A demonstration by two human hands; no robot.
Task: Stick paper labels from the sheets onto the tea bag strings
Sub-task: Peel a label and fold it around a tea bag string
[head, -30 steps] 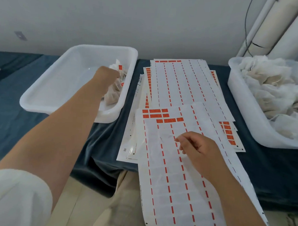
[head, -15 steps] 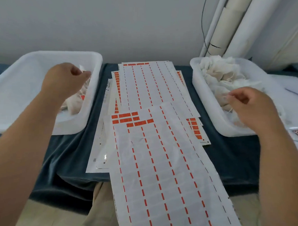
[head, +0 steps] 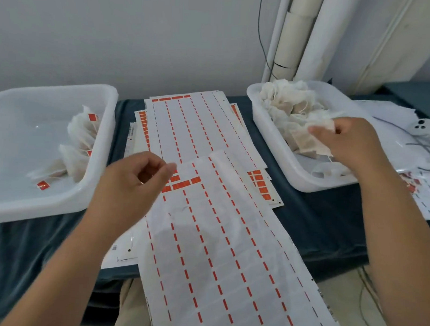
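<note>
My right hand (head: 351,145) pinched bag (head: 308,145), tub (head: 270,143) at bench right edge; left hand (head: 132,184) slack, empty. Tangled pile (head: 291,104) risked lifting along.

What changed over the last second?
The left hand left the left tub and moved right, over the label sheets, empty. The right hand went from the sheets into the right tub and took hold of a tea bag. Tubs and sheets stayed put.

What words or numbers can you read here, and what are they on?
Nothing reads clearly.
Red labels on the top sheet: any print is blurred.
Code mark on a lower sheet margin: too small.
Red tags in the left tub: blurred.
</note>
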